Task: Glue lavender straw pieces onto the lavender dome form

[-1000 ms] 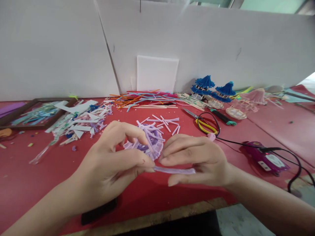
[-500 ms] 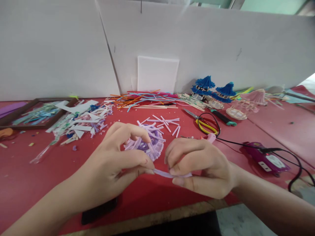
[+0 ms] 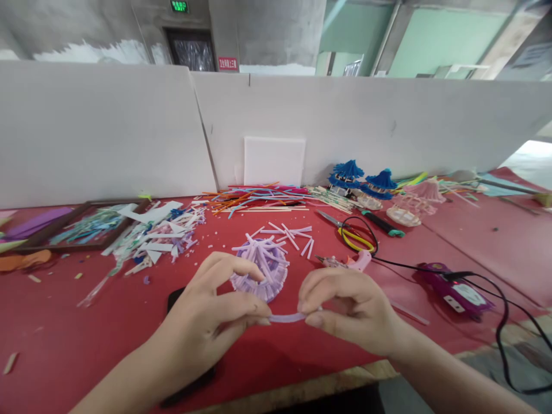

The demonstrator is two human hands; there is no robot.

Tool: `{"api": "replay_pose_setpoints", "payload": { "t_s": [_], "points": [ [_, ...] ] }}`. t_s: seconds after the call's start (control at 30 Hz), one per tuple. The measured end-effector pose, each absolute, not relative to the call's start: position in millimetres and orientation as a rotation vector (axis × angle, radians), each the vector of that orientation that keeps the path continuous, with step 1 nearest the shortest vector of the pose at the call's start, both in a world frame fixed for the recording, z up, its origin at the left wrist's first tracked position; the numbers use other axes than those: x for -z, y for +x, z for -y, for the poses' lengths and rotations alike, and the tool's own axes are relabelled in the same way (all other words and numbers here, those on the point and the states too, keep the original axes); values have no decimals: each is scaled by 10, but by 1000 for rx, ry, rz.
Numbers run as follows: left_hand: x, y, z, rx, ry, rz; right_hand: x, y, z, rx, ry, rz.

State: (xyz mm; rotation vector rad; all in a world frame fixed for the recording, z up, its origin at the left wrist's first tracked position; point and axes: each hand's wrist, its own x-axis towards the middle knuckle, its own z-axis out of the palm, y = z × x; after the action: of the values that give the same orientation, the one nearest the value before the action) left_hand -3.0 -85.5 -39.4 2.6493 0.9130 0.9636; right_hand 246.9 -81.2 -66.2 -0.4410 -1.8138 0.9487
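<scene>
A short lavender pipe cleaner (image 3: pixel 286 318) is stretched level between my two hands. My left hand (image 3: pixel 219 310) pinches its left end between thumb and index finger, and my right hand (image 3: pixel 349 307) grips the other end the same way. Just behind the fingers sits a round lavender piece (image 3: pixel 271 282) with a ruffled rim, built from similar strips and partly covered by my left hand. Loose lavender pieces (image 3: pixel 290 233) lie beyond it. Near my right hand rests a pink glue gun (image 3: pixel 360 261).
Yellow-handled scissors (image 3: pixel 353 238) and a black-handled tool (image 3: pixel 382 223) lie at right, before blue-roofed models (image 3: pixel 379 183). A purple power box (image 3: pixel 452 290) trails black cables. Scraps (image 3: pixel 168 233) and a brown frame (image 3: pixel 81 248) are at left. A dark phone-like object (image 3: pixel 175 299) is under my left forearm.
My view has tilted up, showing more wall beyond the white partition. My right hand has shifted to the strip's right end, leaving more of it bare between my hands.
</scene>
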Motion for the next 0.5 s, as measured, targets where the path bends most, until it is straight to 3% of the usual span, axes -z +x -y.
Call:
{"api": "replay_pose_setpoints", "payload": {
  "t_s": [0.13, 0.2, 0.5],
  "points": [
    [379, -42, 883, -965, 2664, -895, 694, 2411, 834, -1299, -366, 1804],
    [412, -70, 892, -978, 2652, -930, 678, 2399, 847, -1293, -321, 1928],
    [986, -242, 552, -1255, 2080, -1064, 728, 2314, 666, -55, -611, 1666]
  ]
}}
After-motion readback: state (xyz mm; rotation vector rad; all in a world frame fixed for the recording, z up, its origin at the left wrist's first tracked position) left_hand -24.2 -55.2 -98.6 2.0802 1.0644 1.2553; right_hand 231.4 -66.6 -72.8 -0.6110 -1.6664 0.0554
